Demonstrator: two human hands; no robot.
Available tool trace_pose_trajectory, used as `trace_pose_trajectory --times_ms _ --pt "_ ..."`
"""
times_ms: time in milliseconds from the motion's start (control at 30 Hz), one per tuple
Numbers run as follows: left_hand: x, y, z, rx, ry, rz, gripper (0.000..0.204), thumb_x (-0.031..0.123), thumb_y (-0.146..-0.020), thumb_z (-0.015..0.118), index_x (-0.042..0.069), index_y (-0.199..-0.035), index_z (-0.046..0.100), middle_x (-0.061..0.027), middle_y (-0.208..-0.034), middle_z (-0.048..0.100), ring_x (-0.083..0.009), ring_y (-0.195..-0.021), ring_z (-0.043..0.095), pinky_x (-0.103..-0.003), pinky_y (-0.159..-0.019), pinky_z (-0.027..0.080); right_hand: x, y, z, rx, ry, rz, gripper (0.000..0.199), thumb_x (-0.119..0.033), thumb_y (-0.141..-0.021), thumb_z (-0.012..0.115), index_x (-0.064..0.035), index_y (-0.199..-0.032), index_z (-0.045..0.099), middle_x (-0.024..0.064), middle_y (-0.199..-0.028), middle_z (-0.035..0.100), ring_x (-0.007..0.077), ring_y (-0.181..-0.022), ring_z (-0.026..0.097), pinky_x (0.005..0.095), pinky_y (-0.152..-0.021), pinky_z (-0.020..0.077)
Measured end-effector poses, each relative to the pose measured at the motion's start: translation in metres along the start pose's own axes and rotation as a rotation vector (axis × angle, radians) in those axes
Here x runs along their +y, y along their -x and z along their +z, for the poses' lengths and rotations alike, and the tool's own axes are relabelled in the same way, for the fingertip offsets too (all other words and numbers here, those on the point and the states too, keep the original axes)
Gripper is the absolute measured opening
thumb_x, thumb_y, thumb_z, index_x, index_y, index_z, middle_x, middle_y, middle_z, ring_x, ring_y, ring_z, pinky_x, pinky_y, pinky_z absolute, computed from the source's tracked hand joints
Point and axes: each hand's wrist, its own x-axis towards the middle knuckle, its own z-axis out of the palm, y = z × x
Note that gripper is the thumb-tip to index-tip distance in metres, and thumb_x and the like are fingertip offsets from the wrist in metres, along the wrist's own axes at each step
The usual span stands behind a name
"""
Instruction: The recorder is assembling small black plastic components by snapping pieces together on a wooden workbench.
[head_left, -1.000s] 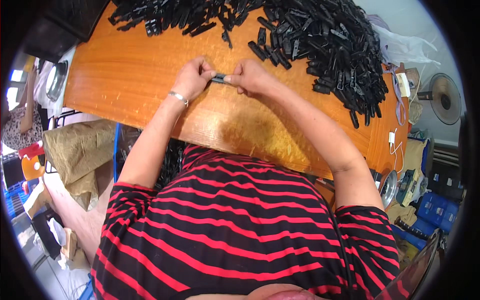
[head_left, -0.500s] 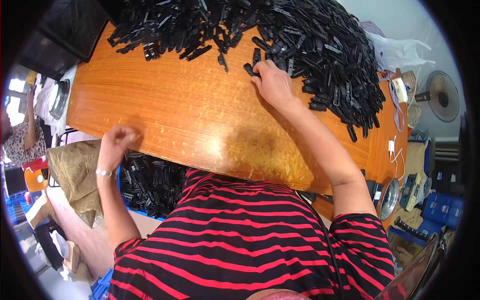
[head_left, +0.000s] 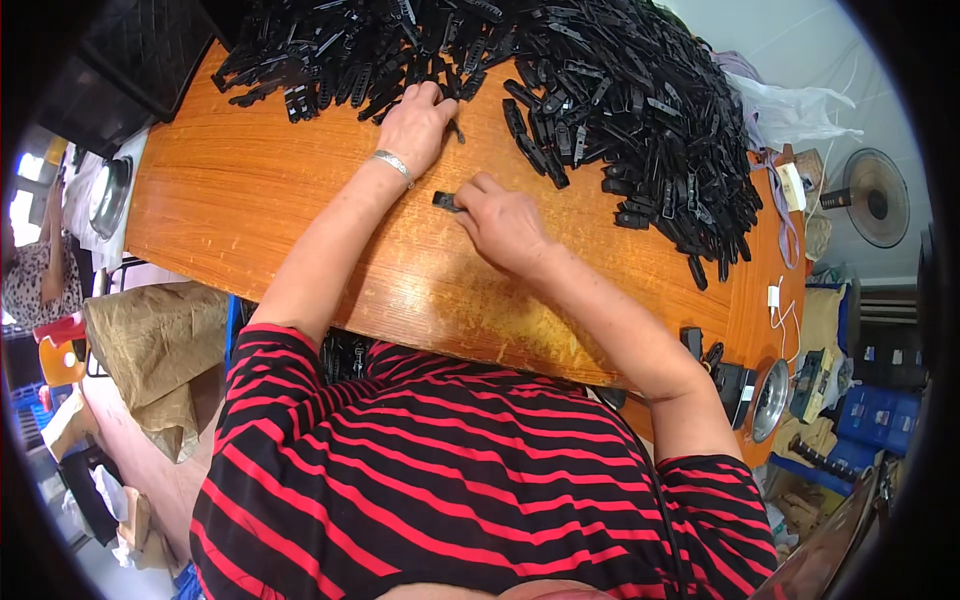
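Black plastic clip point(head_left: 447, 201) sat pinched in the fingers of my right hand point(head_left: 503, 222), low over the middle of the orange wooden tabletop point(head_left: 250, 200). Nearer me, I saw brown paper point(head_left: 160, 345) bunched beside the tabletop's near edge. Farther out, my left hand point(head_left: 415, 120) lay fingers-down at the edge of the pile of black clips point(head_left: 600, 90), touching them; I could not tell whether it gripped one. That heap covered the far side of the tabletop. Off to the right stood a fan point(head_left: 878, 197) and blue crates point(head_left: 875, 415).
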Motion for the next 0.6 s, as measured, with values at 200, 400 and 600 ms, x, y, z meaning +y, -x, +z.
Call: trace_pose_trajectory --times_ms 200,400,600 --pt "-0.004 0.014 -0.002 0.075 -0.051 0.048 0.017 0.003 -0.069 0.068 0.006 -0.081 0.056 -0.0088 -0.092 0.055 -0.0291 -0.09 0.054 -0.039 -0.073 0.047 0.006 -0.003 0.0 0.104 -0.218 0.076 0.014 -0.017 -0.082 0.066 -0.0051 -0.087 0.062 0.0123 -0.086 0.061 0.0317 -0.076 0.061 0.0401 -0.066 0.049" --pt "-0.001 0.025 -0.013 0.053 0.036 0.079 0.014 0.002 -0.071 0.066 0.005 -0.078 0.054 -0.0097 -0.085 0.054 -0.0302 -0.085 0.054 -0.039 -0.072 0.046 0.017 -0.02 -0.007 0.197 -0.389 0.326 0.019 -0.019 -0.085 0.065 -0.0013 -0.091 0.063 0.0117 -0.078 0.064 0.0245 -0.071 0.063 0.0356 -0.066 0.05" --pt "0.035 0.029 -0.039 0.04 0.191 0.082 0.008 0.004 -0.076 0.061 0.006 -0.081 0.054 -0.0097 -0.084 0.051 -0.0295 -0.085 0.055 -0.04 -0.068 0.048 0.02 -0.029 -0.014 0.232 -0.751 0.568 0.025 -0.019 -0.093 0.058 0.0022 -0.106 0.054 0.0036 -0.07 0.058 0.0092 -0.05 0.054 0.0254 -0.041 0.0419"
